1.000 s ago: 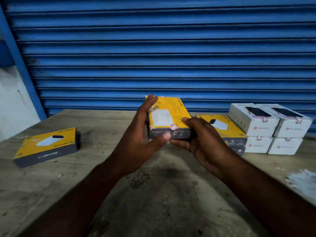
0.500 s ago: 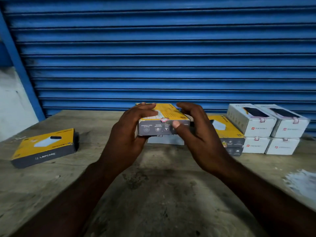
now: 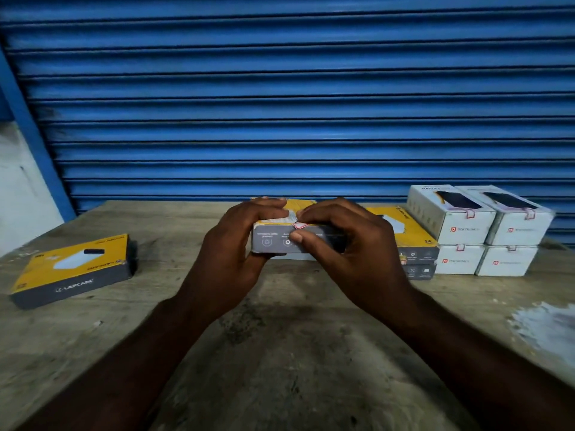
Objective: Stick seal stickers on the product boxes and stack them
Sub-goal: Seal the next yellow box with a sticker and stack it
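Observation:
A yellow-and-grey product box (image 3: 270, 239) is held above the wooden table (image 3: 280, 353), its grey end facing me. My left hand (image 3: 231, 250) grips its left end, fingers over the top. My right hand (image 3: 345, 247) grips the right part; its thumb and forefinger pinch the box's top front edge at a small red-and-white seal sticker (image 3: 299, 226). A white strip (image 3: 292, 256) shows just below the box. To the right, two yellow boxes (image 3: 407, 234) lie stacked. Another yellow box (image 3: 73, 269) lies alone at the left.
Several white boxes (image 3: 479, 231) with red seals stand stacked in two layers at the right, against the blue roller shutter (image 3: 286, 104). White paper scraps (image 3: 547, 331) lie at the table's right edge.
The held box has tipped flatter, so its grey end now faces me. My right hand slid over its top and now pinches the sticker on the edge.

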`<state>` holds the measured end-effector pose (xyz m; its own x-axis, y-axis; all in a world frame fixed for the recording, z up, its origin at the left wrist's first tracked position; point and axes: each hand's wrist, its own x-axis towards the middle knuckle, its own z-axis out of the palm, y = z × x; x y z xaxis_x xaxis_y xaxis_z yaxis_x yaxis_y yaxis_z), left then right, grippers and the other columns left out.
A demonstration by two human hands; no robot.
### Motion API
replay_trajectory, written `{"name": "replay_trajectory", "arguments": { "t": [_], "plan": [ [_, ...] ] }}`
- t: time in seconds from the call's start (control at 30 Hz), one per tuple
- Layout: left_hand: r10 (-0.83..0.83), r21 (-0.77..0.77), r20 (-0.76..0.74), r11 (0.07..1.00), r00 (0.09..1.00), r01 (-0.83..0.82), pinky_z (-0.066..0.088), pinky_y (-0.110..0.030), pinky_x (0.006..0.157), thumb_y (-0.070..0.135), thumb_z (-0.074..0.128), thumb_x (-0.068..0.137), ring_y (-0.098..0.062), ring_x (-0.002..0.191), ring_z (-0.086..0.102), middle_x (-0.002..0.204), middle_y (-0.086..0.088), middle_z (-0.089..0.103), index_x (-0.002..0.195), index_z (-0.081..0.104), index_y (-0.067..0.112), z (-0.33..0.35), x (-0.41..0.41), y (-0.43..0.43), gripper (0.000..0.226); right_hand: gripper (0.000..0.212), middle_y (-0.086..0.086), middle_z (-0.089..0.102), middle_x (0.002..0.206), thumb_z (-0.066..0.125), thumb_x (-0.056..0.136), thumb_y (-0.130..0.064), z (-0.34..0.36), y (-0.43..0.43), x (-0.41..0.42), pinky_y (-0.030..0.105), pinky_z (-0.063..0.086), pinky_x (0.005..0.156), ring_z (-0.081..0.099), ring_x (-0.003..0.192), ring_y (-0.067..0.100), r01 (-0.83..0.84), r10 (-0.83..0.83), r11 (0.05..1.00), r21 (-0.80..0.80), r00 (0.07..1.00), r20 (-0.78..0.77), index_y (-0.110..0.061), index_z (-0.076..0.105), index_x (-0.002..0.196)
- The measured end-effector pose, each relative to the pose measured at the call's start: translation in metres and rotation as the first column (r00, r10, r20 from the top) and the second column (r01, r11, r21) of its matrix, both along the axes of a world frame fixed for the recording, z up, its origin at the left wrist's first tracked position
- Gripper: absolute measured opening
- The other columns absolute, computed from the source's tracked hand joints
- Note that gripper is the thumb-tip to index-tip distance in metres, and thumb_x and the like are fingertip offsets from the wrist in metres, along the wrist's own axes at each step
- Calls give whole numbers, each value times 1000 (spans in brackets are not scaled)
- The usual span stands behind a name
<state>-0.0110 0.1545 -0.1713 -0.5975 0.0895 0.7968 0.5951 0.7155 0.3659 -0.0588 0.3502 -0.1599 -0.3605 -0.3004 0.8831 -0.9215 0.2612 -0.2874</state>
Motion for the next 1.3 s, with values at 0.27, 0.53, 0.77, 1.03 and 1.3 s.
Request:
{"name": "replay_trajectory", "arguments": {
  "t": [0.27, 0.53, 0.77, 1.03, 1.3],
  "plan": [
    [-1, -52, 1, 999, 1000, 1, 46, -30, 104, 9, 76, 85, -5, 127, 53, 134, 12, 59, 125, 58, 28, 0, 1, 3, 48, 14, 0, 71, 88, 66, 94, -23, -2, 3, -3, 42, 51, 73, 67, 84, 17, 25, -24, 1000, 13, 998, -50, -11, 75, 91],
    [3, -43, -15, 999, 1000, -4, 47, -29, 102, 19, 73, 85, -6, 124, 55, 132, 13, 59, 125, 58, 27, -1, 1, 2, 44, 21, -7, 70, 99, 63, 94, -33, 0, 4, 3, 39, 52, 78, 65, 95, 11, -16, 15, 1000, 11, 999, 40, -16, 68, 105],
    [19, -46, -21, 999, 1000, -20, 43, -19, 101, 19, 72, 84, 1, 123, 53, 129, 23, 55, 127, 54, 34, 0, 1, 2, 49, 10, -1, 71, 91, 70, 91, -21, 0, 2, 1, 45, 50, 74, 66, 86, 19, 23, -23, 1000, 5, 994, -106, -11, 73, 92],
    [12, -50, -32, 999, 999, -14, 42, -18, 102, 19, 70, 87, 1, 124, 52, 129, 21, 56, 127, 53, 36, 0, 3, 5, 46, 9, -1, 68, 88, 66, 93, -16, -1, 0, 4, 41, 48, 73, 62, 86, 18, -21, 20, 999, -37, 999, -35, -9, 72, 91],
    [2, -56, 5, 998, 1000, -2, 45, -21, 100, 28, 68, 88, -6, 121, 55, 129, 9, 61, 124, 59, 22, -1, 2, 5, 38, 5, -4, 69, 84, 67, 90, -16, 0, -1, 6, 40, 53, 73, 66, 84, 14, -103, 141, 979, -178, 966, 216, -14, 70, 87]
  ]
}}
